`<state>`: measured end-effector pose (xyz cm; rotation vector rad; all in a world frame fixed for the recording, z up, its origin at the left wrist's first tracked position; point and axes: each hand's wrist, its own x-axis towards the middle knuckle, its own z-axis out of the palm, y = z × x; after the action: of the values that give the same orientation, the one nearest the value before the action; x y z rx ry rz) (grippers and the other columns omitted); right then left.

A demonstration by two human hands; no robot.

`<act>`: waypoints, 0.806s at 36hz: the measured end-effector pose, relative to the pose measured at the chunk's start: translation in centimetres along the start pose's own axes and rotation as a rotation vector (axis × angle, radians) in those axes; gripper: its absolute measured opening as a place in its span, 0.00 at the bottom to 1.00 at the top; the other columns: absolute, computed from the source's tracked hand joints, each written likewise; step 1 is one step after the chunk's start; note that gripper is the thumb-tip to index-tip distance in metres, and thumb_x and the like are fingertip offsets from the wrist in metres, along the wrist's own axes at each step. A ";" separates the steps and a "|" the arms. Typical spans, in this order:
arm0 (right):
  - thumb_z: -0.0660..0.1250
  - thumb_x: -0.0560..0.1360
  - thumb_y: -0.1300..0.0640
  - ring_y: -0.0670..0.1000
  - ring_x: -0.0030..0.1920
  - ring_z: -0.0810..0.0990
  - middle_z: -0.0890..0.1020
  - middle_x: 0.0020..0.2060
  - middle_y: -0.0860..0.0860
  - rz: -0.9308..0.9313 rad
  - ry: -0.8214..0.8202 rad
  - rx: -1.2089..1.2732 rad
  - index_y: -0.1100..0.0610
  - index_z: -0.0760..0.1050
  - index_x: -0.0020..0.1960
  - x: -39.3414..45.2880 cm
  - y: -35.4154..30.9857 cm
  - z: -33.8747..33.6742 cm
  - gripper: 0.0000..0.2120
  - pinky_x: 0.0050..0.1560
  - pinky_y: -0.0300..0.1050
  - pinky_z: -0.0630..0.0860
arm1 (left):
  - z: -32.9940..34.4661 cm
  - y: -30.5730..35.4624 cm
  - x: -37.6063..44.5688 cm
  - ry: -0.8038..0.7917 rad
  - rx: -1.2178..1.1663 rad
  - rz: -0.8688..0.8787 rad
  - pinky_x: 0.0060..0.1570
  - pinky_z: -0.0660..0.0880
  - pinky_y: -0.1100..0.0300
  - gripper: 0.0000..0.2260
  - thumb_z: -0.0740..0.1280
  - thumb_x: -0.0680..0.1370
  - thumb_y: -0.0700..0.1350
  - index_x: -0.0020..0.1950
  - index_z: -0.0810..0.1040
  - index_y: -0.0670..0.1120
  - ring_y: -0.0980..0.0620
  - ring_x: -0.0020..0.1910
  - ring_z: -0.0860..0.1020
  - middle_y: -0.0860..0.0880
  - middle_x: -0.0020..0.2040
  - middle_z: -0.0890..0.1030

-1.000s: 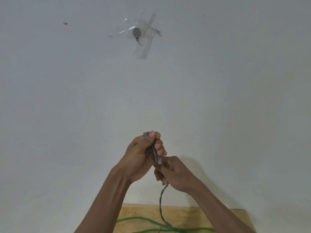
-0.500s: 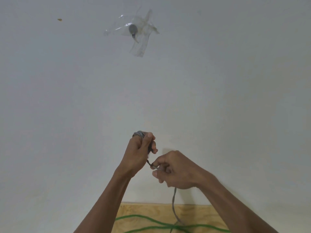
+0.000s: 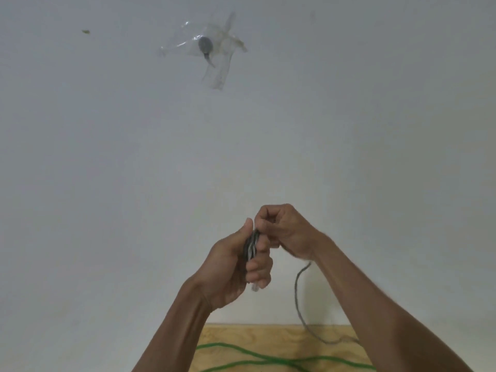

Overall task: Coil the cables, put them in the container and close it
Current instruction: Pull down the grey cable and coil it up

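Observation:
My left hand (image 3: 236, 267) is closed around a small bundle of grey cable loops (image 3: 251, 247), held upright in front of the white wall. My right hand (image 3: 287, 232) sits just above and to the right of it, fingers pinched on the same grey cable at the top of the bundle. The loose grey cable tail (image 3: 299, 299) hangs from under my right wrist down to the wooden table (image 3: 268, 338). A green cable (image 3: 257, 361) lies in curves on that table. No container is in view.
A white wall (image 3: 107, 183) fills most of the view. High on it, a small grey round object under clear tape (image 3: 206, 47) is stuck. Only the far edge of the wooden table shows at the bottom.
My right hand rose from below the bundle to above it, carrying the grey cable up over my left hand. My left hand dropped slightly, and the hanging tail swung right.

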<state>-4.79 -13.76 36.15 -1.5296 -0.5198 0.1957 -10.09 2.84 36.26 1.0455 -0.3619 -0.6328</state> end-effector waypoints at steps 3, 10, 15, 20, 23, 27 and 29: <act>0.75 0.69 0.39 0.51 0.32 0.72 0.77 0.32 0.54 0.005 0.052 0.150 0.53 0.80 0.37 -0.9 2.0 1.3 0.17 0.32 0.43 0.67 | -0.1 -0.1 0.4 -0.128 -0.181 0.051 0.31 0.74 0.58 0.16 0.59 0.81 0.53 0.39 0.74 0.44 0.53 0.24 0.68 0.50 0.27 0.68; 0.63 0.81 0.48 0.50 0.28 0.71 0.78 0.29 0.53 0.009 0.085 0.000 0.47 0.81 0.35 -3.2 3.8 3.8 0.17 0.32 0.42 0.67 | -0.6 0.9 1.8 -0.077 -0.408 0.172 0.39 0.78 0.57 0.17 0.57 0.84 0.51 0.42 0.77 0.43 0.52 0.29 0.72 0.49 0.30 0.71; 0.60 0.83 0.50 0.48 0.29 0.71 0.75 0.29 0.51 0.087 0.043 -0.197 0.46 0.81 0.57 -4.2 4.1 4.0 0.11 0.34 0.41 0.73 | -1.7 2.3 3.4 0.233 -0.065 0.298 0.41 0.79 0.57 0.15 0.54 0.86 0.50 0.46 0.73 0.43 0.51 0.30 0.72 0.49 0.32 0.71; 0.62 0.82 0.48 0.49 0.28 0.75 0.78 0.30 0.49 0.164 0.014 -0.331 0.57 0.79 0.62 -4.5 3.3 2.2 0.16 0.37 0.46 0.79 | -3.1 2.2 4.0 0.380 0.025 0.341 0.41 0.80 0.57 0.14 0.55 0.86 0.48 0.48 0.74 0.41 0.50 0.32 0.74 0.48 0.33 0.75; 0.59 0.83 0.48 0.45 0.28 0.76 0.79 0.30 0.46 0.182 -0.021 -0.524 0.55 0.78 0.64 -4.2 3.3 2.6 0.16 0.36 0.39 0.77 | -3.0 2.1 4.2 0.348 -0.288 0.346 0.41 0.81 0.59 0.14 0.56 0.86 0.49 0.47 0.74 0.42 0.52 0.30 0.74 0.49 0.33 0.73; 0.58 0.83 0.49 0.41 0.27 0.73 0.77 0.30 0.46 0.197 0.020 -0.665 0.48 0.72 0.72 -3.8 4.9 3.9 0.18 0.36 0.34 0.71 | -2.3 2.4 4.5 0.282 -0.531 0.308 0.41 0.82 0.59 0.14 0.58 0.85 0.48 0.47 0.75 0.42 0.53 0.31 0.75 0.49 0.32 0.73; 0.59 0.83 0.48 0.47 0.29 0.73 0.76 0.30 0.50 0.152 0.006 -0.656 0.46 0.73 0.71 -4.2 4.7 4.5 0.17 0.39 0.41 0.72 | -2.0 2.5 4.6 0.317 -0.394 0.319 0.41 0.82 0.58 0.14 0.57 0.86 0.48 0.47 0.75 0.41 0.52 0.30 0.75 0.49 0.33 0.73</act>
<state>-9.51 -11.33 30.48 -2.2114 -0.4860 0.1428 -4.69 2.17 37.41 0.6743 -0.1131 -0.2298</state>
